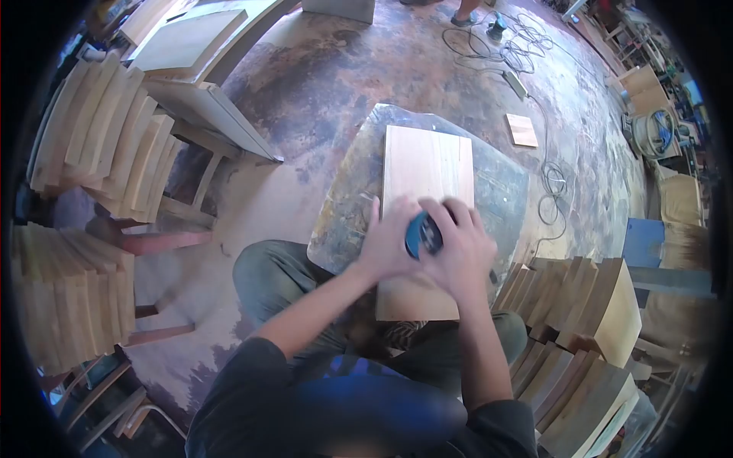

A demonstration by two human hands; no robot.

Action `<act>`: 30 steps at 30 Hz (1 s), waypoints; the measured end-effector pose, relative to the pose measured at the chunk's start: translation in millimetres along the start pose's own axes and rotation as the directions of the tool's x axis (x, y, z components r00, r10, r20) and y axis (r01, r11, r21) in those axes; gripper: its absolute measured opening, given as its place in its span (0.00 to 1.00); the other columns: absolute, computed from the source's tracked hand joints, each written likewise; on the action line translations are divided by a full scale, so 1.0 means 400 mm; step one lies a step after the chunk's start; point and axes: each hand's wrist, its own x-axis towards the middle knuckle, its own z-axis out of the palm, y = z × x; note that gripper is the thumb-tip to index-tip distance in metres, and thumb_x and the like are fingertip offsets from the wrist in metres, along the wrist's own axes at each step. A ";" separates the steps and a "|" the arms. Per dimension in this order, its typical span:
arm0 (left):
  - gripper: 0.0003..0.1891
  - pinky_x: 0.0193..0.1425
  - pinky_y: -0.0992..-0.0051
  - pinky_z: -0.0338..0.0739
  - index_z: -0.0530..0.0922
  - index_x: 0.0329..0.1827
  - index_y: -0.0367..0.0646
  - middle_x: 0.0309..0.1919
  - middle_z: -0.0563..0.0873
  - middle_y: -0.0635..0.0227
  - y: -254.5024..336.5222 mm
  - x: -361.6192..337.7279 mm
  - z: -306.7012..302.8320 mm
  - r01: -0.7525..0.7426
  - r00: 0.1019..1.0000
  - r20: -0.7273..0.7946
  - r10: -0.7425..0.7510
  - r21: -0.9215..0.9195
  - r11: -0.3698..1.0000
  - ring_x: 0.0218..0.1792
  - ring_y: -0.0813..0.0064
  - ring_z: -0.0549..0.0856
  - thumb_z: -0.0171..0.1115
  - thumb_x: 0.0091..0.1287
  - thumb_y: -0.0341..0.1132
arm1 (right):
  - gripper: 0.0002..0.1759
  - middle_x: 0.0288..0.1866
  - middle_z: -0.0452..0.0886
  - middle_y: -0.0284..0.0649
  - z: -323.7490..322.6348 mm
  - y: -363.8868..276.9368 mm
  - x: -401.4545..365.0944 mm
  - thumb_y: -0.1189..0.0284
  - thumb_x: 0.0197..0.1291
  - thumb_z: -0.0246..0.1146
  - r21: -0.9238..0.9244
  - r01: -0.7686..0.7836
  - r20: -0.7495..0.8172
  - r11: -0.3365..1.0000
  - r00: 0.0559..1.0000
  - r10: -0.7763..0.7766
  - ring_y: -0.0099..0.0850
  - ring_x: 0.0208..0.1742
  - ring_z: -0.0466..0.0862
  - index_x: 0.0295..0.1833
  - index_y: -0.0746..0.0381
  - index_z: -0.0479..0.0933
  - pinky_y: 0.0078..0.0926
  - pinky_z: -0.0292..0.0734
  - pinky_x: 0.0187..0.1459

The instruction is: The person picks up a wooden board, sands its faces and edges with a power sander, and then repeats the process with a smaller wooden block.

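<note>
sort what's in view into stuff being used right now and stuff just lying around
In use:
- blue sander, gripped by the left hand and right hand
- wooden board under the sander
- worn work surface beneath the board

Lying about:
- stacked boards at left
- stacked boards at right
- small wood piece on the floor
- cables on the floor

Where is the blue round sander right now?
Head view, centre: the blue round sander sits on the pale rectangular wooden board, between left hand and right hand.
</note>
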 end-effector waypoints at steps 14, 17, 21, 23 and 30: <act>0.54 0.85 0.41 0.65 0.81 0.69 0.39 0.63 0.90 0.52 -0.098 0.433 -0.159 -0.027 0.997 -0.077 0.023 -0.054 0.998 0.70 0.47 0.86 0.90 0.45 0.67 | 0.26 0.61 0.91 0.35 0.129 0.113 0.443 0.60 0.60 0.72 -0.017 0.030 -0.159 0.999 0.987 -0.032 0.45 0.61 0.91 0.66 0.37 0.87 0.50 0.89 0.53; 0.58 0.88 0.43 0.61 0.75 0.75 0.38 0.68 0.89 0.47 -0.078 0.493 -0.207 0.104 0.993 0.053 -0.103 -0.018 0.994 0.75 0.43 0.84 0.88 0.49 0.69 | 0.30 0.63 0.91 0.34 0.128 0.124 0.507 0.61 0.59 0.73 -0.045 0.054 -0.131 0.998 0.990 -0.059 0.48 0.64 0.91 0.70 0.35 0.85 0.50 0.88 0.57; 0.57 0.87 0.38 0.61 0.78 0.74 0.40 0.67 0.89 0.49 -0.049 0.336 -0.147 0.079 0.997 -0.008 -0.079 -0.046 0.996 0.74 0.44 0.84 0.88 0.47 0.69 | 0.31 0.65 0.90 0.33 0.093 0.084 0.363 0.62 0.59 0.72 -0.106 0.035 -0.039 0.994 0.998 -0.039 0.47 0.62 0.91 0.71 0.35 0.85 0.48 0.90 0.57; 0.54 0.88 0.34 0.60 0.79 0.74 0.43 0.69 0.88 0.51 0.006 0.206 -0.114 0.032 0.997 -0.066 -0.035 -0.051 0.998 0.75 0.46 0.83 0.89 0.48 0.66 | 0.33 0.65 0.89 0.33 0.064 0.052 0.216 0.63 0.57 0.72 -0.065 0.021 -0.016 0.998 1.000 -0.022 0.46 0.61 0.90 0.72 0.34 0.84 0.47 0.91 0.55; 0.69 0.95 0.38 0.52 0.60 0.91 0.30 0.87 0.73 0.47 0.109 -0.371 -0.099 0.107 0.994 0.024 -0.110 0.104 0.989 0.90 0.49 0.69 0.84 0.57 0.70 | 0.42 0.65 0.86 0.30 -0.088 0.010 -0.240 0.70 0.46 0.79 -0.075 0.069 0.056 0.995 0.996 -0.065 0.44 0.62 0.88 0.73 0.39 0.83 0.45 0.91 0.54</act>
